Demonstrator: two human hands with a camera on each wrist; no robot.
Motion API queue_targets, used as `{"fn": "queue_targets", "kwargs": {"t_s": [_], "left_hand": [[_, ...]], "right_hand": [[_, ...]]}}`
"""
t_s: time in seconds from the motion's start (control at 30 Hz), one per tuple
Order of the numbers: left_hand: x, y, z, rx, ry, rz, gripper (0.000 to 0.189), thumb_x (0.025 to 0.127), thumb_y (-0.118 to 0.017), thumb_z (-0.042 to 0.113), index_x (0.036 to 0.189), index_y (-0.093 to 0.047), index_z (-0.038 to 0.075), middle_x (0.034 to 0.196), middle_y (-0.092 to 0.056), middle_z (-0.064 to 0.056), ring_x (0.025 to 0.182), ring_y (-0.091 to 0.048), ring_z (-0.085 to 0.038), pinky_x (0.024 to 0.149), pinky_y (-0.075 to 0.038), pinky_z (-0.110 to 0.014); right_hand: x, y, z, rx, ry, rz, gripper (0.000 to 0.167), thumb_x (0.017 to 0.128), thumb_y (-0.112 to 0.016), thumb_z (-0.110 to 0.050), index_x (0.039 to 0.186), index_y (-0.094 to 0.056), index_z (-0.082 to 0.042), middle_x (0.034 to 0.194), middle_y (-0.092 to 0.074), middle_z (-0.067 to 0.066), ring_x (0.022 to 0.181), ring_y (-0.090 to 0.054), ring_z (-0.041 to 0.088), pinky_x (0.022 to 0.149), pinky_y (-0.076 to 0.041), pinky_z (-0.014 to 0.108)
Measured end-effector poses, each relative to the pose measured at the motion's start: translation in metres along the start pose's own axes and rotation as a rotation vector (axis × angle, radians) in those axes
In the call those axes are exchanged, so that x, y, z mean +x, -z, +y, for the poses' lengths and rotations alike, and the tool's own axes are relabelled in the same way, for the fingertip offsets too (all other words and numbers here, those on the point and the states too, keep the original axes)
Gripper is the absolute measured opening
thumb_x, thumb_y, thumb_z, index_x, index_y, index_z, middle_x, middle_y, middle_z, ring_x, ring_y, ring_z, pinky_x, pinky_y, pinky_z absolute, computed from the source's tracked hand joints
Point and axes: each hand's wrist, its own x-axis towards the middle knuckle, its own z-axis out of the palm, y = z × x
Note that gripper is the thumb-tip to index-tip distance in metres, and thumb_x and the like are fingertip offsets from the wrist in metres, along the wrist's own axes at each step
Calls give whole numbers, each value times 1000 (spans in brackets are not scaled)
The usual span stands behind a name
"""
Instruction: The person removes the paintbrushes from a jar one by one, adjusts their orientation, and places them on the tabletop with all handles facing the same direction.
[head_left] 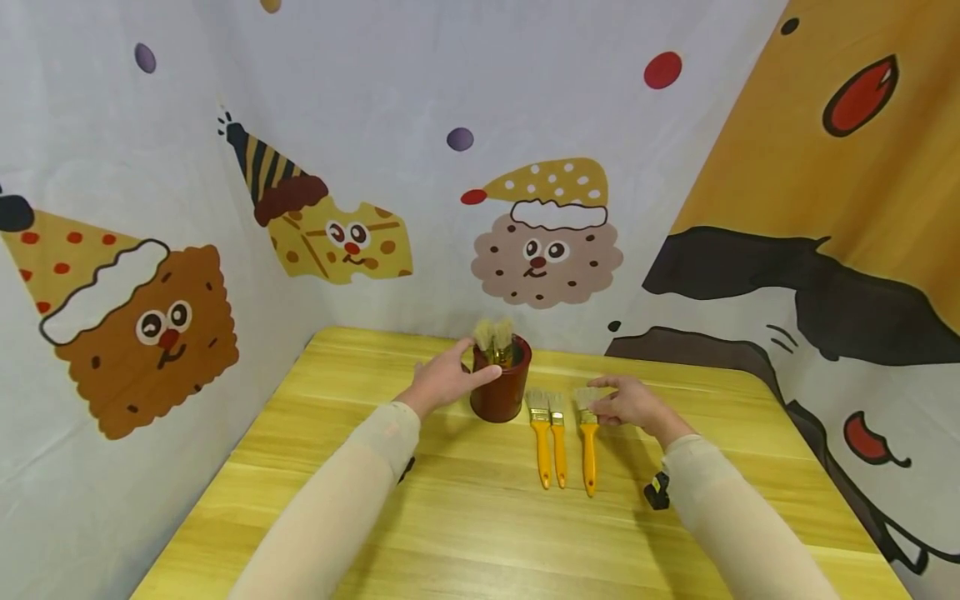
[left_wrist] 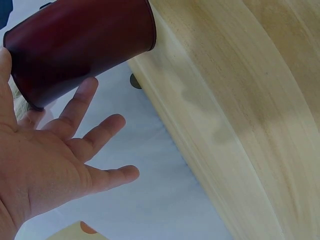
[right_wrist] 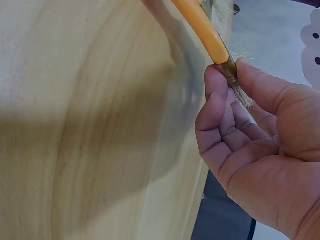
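Observation:
A dark red cup (head_left: 498,396) stands upright near the back of the table, with paintbrushes (head_left: 493,335) bristles-up inside it. My left hand (head_left: 444,379) holds the cup at its rim, thumb across the front and a finger beside the bristles. In the left wrist view, the other fingers (left_wrist: 102,134) spread away from the cup's wall. On the right, my right hand (head_left: 632,403) pinches a yellow-handled paintbrush (head_left: 589,454) between thumb and fingertips, close to its metal ferrule (right_wrist: 228,69). That brush's handle points toward me.
Two more yellow-handled paintbrushes, a wider one (head_left: 543,450) and a narrower one (head_left: 558,450), lie side by side between the cup and the held brush. The wooden table (head_left: 465,533) ends at a printed cloth backdrop (head_left: 420,92) behind and beside it.

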Motion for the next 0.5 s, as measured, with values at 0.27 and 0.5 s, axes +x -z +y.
{"fn": "queue_targets", "kwargs": {"t_s": [0.27, 0.5], "left_hand": [[-2, 0, 1, -10, 2, -5, 97, 96, -59, 78, 172, -28, 26, 162, -55, -8, 149, -52, -38, 127, -9, -78], [-2, 1, 2, -12, -2, -4, 98, 95, -58, 80, 172, -28, 26, 161, -56, -9, 149, -53, -39, 127, -9, -79]], "right_hand": [[9, -14, 4, 12, 0, 6, 59, 105, -69, -11, 157, -46, 5, 89, -74, 17, 71, -60, 24, 67, -53, 38], [13, -22, 5, -47, -21, 52, 55, 105, -70, -12, 153, -51, 5, 94, -78, 15, 73, -70, 20, 68, -59, 35]]}}
